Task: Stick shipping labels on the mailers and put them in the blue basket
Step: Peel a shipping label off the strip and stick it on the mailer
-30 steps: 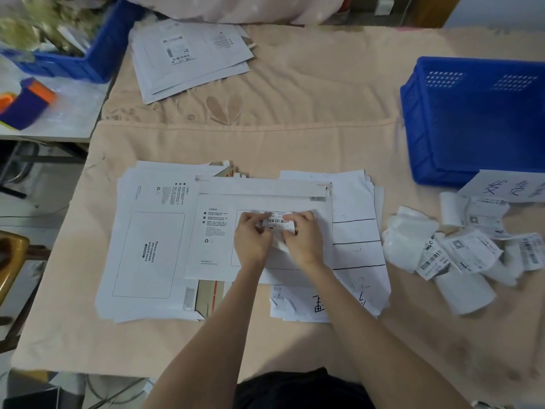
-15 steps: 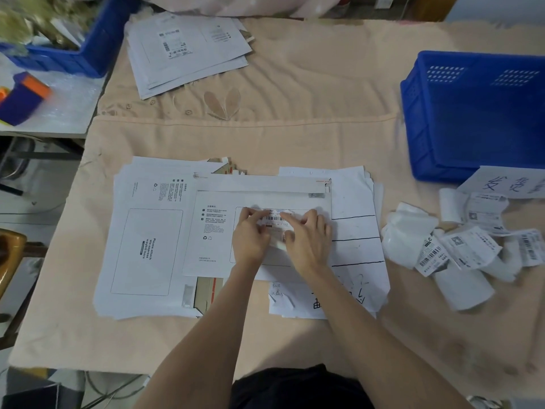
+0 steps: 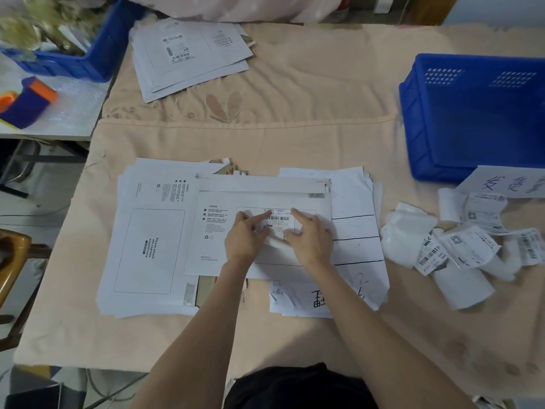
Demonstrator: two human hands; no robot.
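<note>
A white mailer [image 3: 215,249] lies on top of a stack of white mailers [image 3: 147,246] in the middle of the cloth-covered table. A shipping label [image 3: 278,221] with a barcode sits inside the mailer's printed frame. My left hand [image 3: 246,237] presses on the label's left side with straight fingers. My right hand [image 3: 309,237] presses on its right side, fingers spread flat. A curl of white backing paper [image 3: 277,242] shows between the two hands. The blue basket [image 3: 477,113] stands at the far right, and I see nothing inside it.
A heap of loose labels and backing strips [image 3: 460,246] lies right of the stack. Labelled mailers [image 3: 188,54] are piled at the far left. Sheets with handwriting [image 3: 356,231] lie under the stack. A second blue crate [image 3: 85,60] and a blue-orange tool [image 3: 29,101] sit on a side table.
Both hands went from pinching the label above the mailer to lying flat on it. The fingers have spread outward across the label.
</note>
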